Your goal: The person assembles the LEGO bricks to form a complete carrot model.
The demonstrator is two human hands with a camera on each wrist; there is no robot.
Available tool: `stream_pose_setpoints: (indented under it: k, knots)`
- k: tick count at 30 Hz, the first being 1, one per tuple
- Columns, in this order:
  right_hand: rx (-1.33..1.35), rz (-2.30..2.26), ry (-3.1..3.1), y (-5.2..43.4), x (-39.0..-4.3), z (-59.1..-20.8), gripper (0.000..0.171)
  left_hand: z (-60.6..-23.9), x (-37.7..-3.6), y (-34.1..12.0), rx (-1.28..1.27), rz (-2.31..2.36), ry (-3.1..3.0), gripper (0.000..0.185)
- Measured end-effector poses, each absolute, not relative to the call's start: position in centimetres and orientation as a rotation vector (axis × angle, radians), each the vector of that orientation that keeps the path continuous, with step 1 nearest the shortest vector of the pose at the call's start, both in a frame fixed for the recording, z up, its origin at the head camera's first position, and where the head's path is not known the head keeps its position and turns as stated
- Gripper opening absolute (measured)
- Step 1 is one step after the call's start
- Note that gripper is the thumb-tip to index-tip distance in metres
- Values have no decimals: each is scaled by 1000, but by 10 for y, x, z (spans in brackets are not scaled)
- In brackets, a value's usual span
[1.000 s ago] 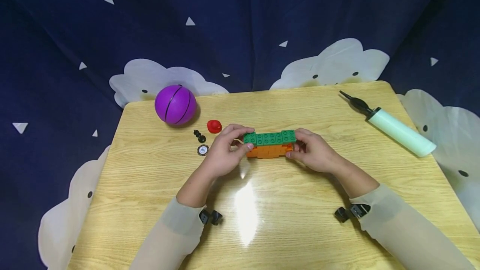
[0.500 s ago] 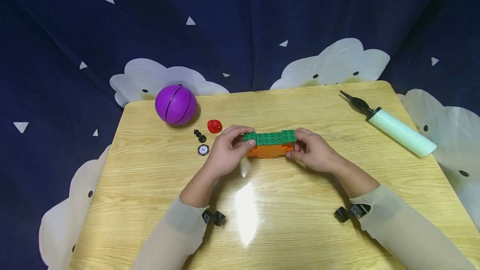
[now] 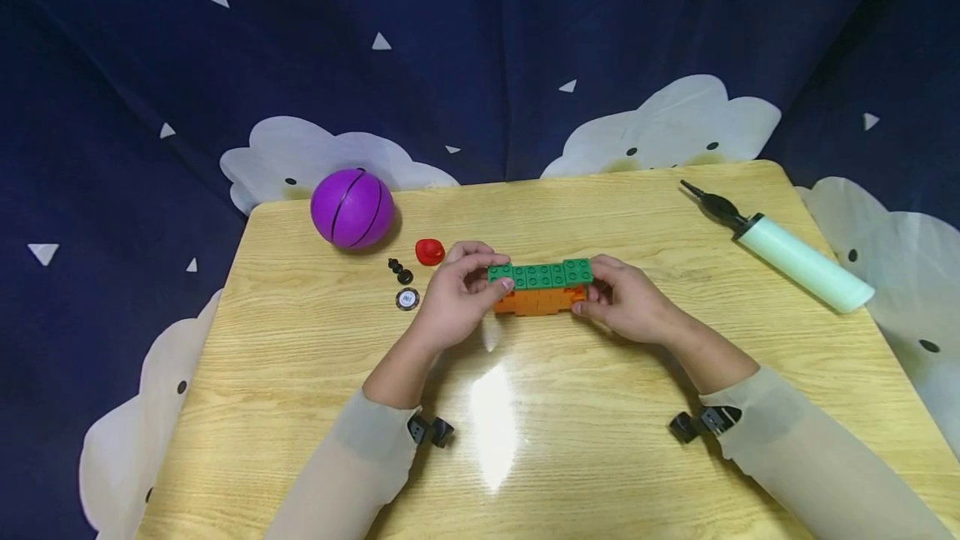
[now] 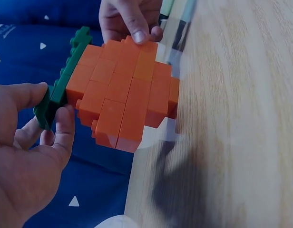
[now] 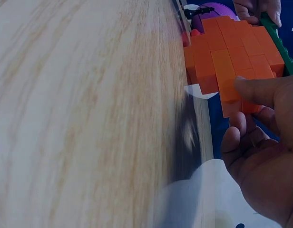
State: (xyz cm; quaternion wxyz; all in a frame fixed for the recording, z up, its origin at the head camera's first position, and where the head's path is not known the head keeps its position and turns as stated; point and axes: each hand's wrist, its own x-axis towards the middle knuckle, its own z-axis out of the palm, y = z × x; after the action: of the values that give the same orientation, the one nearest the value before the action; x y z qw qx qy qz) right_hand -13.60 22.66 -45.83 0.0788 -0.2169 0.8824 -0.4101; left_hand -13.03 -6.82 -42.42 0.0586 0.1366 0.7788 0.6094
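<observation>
A model built of orange toy bricks (image 4: 122, 85) with a green brick strip (image 3: 542, 275) along its top stands on the table between both hands. My left hand (image 3: 459, 300) pinches the left end of the green strip between thumb and fingers. On the other side, my right hand (image 3: 628, 302) grips the orange body at its right edge, thumb on the near face. In the right wrist view the right thumb (image 5: 260, 91) lies flat on an orange brick, with the fingers curled beneath.
Left of the model lie a red hat-shaped piece (image 3: 430, 252), a black chess piece (image 3: 401, 272) and a poker chip (image 3: 407, 299). A purple ball (image 3: 352, 209) sits at the back left. A hand pump (image 3: 798, 261) lies at the right of the wooden table (image 3: 600, 457).
The left hand and forearm have shifted very slightly to the right, the thumb now a little further over the green strip. The model and right hand hold nearly still.
</observation>
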Motion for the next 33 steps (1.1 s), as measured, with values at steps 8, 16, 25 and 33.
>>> stream_pose_setpoints:
  k: [8,16,25,33]
  knots:
    - [-646,-1215,2646,228,-134,-457,23,-425,-130,-68,441,1824,2353,29]
    - [-639,-1203,2658,230,-134,-460,24,-435,-128,-72,452,1813,2352,50]
    - [-664,-1231,2663,227,-135,-460,26,-456,-127,-81,353,1719,2388,60]
    - [-680,-1273,2663,221,-136,-461,27,-466,-127,-82,266,1618,2401,46]
